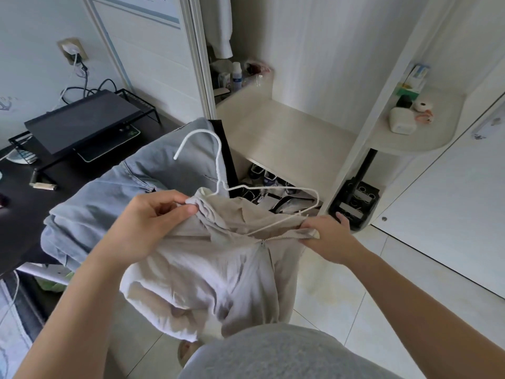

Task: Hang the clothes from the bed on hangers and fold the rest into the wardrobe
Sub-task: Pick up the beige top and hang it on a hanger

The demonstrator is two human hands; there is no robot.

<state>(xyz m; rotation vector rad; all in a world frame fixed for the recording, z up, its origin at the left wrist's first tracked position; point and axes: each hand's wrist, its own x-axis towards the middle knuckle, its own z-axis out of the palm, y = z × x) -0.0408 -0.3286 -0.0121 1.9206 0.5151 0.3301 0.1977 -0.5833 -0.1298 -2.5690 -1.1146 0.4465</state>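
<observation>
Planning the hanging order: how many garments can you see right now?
3: beige zip jacket in both hands, blue garment piled behind it, white one hanging in the wardrobe. More may be hidden.

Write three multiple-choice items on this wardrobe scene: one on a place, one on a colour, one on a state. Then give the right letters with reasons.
1. Where does the pale blue denim garment lie?
A. heaped over the chair back beside the black desk
B. on the wardrobe shelf
C. on the tiled floor

2. What colour is the thin wire hanger?
A. black
B. white
C. red

3. What is the state of the light beige zip-up garment?
A. folded flat on the pale wooden wardrobe shelf
B. hanging from a rail
C. held up in both hands, hanger partly inside its neck

Answers:
1 A: it is piled left of the hanger, next to the desk.
2 B: hook and shoulders are white.
3 C: the left hand pinches the collar and the right hand grips the zip edge.
</observation>
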